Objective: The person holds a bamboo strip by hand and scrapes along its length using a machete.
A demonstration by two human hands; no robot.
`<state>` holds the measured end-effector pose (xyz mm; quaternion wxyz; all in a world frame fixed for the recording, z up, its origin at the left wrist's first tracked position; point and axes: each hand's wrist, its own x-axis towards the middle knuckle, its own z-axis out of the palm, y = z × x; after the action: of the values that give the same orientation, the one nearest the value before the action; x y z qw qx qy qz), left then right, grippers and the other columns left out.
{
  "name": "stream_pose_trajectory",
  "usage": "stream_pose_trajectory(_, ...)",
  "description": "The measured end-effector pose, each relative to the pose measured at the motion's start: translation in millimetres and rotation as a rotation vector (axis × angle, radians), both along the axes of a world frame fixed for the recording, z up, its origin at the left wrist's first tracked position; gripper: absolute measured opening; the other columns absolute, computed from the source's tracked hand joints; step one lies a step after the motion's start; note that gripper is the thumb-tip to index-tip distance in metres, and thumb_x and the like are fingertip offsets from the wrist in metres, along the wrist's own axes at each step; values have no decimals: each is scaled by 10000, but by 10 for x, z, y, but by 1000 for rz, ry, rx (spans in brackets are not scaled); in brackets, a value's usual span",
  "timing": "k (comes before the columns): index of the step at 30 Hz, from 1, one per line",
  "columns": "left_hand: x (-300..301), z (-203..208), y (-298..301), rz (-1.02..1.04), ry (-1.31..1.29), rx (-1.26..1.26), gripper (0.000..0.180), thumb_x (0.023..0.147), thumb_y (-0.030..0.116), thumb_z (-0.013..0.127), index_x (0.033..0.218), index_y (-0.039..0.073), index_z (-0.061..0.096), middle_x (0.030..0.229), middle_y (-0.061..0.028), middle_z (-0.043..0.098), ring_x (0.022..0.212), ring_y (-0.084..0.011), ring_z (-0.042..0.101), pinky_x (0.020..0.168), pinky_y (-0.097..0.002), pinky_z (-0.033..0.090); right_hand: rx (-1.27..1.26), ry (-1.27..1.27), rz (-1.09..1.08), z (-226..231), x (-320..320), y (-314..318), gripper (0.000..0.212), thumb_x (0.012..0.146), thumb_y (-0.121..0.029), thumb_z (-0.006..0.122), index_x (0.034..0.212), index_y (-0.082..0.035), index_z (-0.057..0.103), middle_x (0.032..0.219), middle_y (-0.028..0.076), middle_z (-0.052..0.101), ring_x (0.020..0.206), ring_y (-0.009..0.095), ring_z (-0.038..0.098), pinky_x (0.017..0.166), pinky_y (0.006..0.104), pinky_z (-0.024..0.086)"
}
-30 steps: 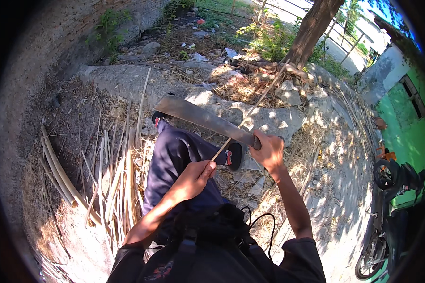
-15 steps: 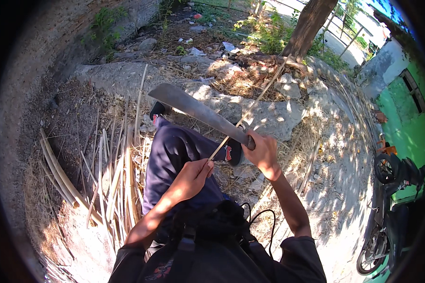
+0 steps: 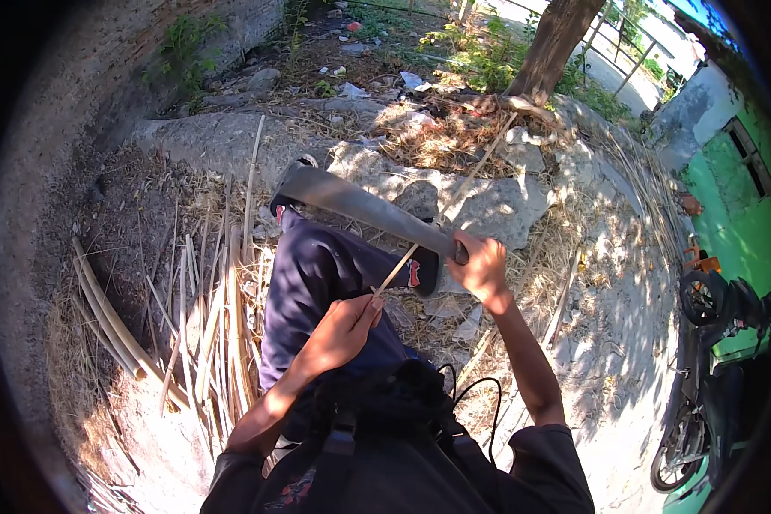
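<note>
My left hand [image 3: 341, 332] pinches the near end of a long, thin bamboo strip [image 3: 476, 170] between thumb and fingers. The strip slants away to the upper right, its far end close to the foot of a tree. In my right hand [image 3: 482, 272] is the handle of a machete [image 3: 361, 206], fingers wrapped round it. Its broad grey blade points left and lies across the strip, hiding a short stretch of it; whether the edge touches the strip I cannot tell. Below the blade is my bent leg [image 3: 308, 274] in dark trousers.
Several split bamboo strips [image 3: 233, 317] lie on the ground to the left, beside thicker curved pieces [image 3: 104, 301]. A low stone ledge [image 3: 199, 139] runs ahead, with the tree trunk [image 3: 558, 50] behind it. A motorcycle [image 3: 698, 377] stands at the right by a green wall [image 3: 732, 231].
The machete blade has dropped slightly and turned, showing more of its flat side. My right hand has shifted a little to the right; my left hand keeps its grip on the bamboo strip.
</note>
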<state>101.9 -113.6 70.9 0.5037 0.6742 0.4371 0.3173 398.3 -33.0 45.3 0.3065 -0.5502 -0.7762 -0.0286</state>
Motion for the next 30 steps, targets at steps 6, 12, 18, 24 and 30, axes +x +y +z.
stream_pose_trajectory(6,-63,-149,9,-13,11,-109,414,1148,282,469,840,15,540,667,-53,472,634,-143,436,613,-351,417,-135,87,-38,-260,58,28,293,785,-293,808,1034,-168,715,746,110,724,709,388,715,650,493,592)
stream_pose_trajectory(12,-230,-241,-169,-59,40,-122,462,1158,370,460,814,66,513,670,47,414,619,-62,405,574,-289,385,20,61,-196,-487,372,267,278,805,-268,809,1046,-147,741,724,118,726,732,395,725,676,510,593)
stream_pose_trajectory(18,-253,-240,-195,-145,-89,-365,446,1165,347,450,821,68,500,672,50,397,624,-64,389,579,-288,367,-72,66,-107,-590,253,139,324,781,-299,827,1067,-167,754,759,146,737,689,405,719,668,495,598)
stream_pose_trajectory(24,-466,-286,-298,-136,-77,-534,403,1160,371,472,845,123,518,679,86,391,563,-24,390,492,-231,316,-158,85,-158,-721,644,370,302,805,-281,819,1056,-127,750,785,141,734,719,393,718,662,463,580)
stream_pose_trajectory(30,-380,-222,-265,-88,-55,-511,463,1163,389,456,810,92,498,664,71,387,582,-40,377,528,-269,339,-41,108,4,-714,498,303,294,778,-216,844,1021,-103,723,760,147,711,709,411,705,631,484,560)
